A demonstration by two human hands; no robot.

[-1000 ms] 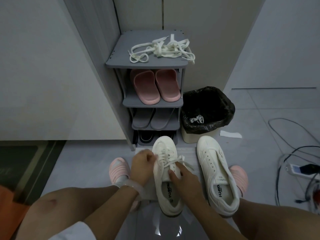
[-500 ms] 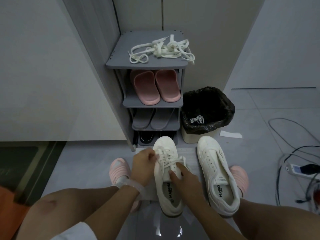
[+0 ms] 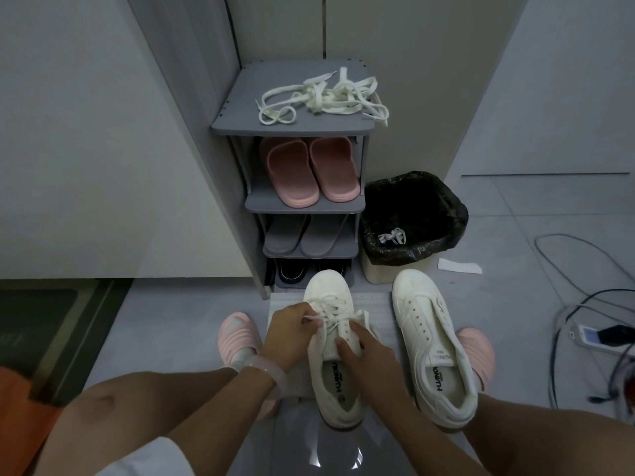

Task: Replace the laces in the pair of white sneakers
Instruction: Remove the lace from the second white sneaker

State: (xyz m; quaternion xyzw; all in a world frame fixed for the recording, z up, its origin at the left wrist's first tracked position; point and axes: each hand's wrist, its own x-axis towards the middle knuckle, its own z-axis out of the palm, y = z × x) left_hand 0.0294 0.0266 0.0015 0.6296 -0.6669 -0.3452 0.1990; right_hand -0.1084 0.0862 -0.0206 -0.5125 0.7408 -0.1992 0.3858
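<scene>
Two white sneakers stand on the floor between my knees. The left sneaker [image 3: 330, 293] carries a white lace [image 3: 335, 309] threaded through its eyelets. My left hand [image 3: 292, 331] pinches that lace at the shoe's left side. My right hand [image 3: 364, 352] grips the sneaker's tongue and right side near the opening. The right sneaker [image 3: 429, 334] stands beside it with bare eyelets and no lace. A loose tangle of white laces [image 3: 323, 97] lies on top of the grey shoe rack [image 3: 237, 121].
The rack holds pink slippers [image 3: 305, 170], grey slippers [image 3: 305, 237] and dark shoes below. A bin with a black bag [image 3: 415, 214] stands right of it, a lace scrap inside. Cables and a power strip [image 3: 598, 338] lie at the right. A dark mat [image 3: 41, 321] is on the left.
My left hand has drawn the lace slightly to the left and the loops above the shoe have tightened. The sneaker has shifted a little toward me; my right hand stays on it.
</scene>
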